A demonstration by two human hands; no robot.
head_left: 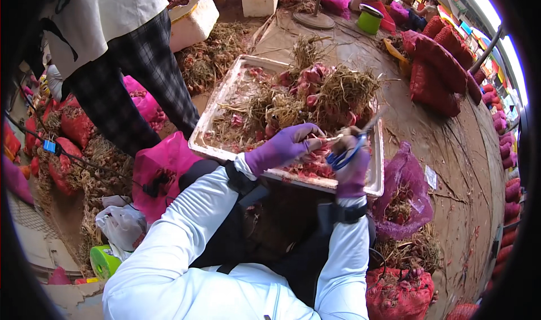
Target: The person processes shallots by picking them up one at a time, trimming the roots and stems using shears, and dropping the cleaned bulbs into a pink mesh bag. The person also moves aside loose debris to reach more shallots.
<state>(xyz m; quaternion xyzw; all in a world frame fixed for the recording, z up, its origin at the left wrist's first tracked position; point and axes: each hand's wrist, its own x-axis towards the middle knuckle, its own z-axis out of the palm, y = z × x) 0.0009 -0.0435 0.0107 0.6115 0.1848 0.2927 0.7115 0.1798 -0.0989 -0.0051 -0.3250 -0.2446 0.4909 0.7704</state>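
Both my hands wear purple gloves and meet above the near side of a white foam tray (212, 147). My left hand (283, 149) is closed, its fingertips pinching something small and pale that I cannot make out. Close beside it, my right hand (353, 170) grips blue-handled scissors (344, 160), with the blades pointing up and to the right. Inside the tray lies a heap of shallots (311, 76) with dry, straw-coloured stalks (349, 87). Reddish skins and loose bits cover the tray bottom under my hands.
Right of the tray sits a purple mesh bag (403, 199), with a red mesh sack (400, 294) nearer me. A pink mesh bag (163, 173) lies at left, by a standing person in checked trousers (143, 89). Red sacks (437, 77) and a post base (313, 20) stand farther off.
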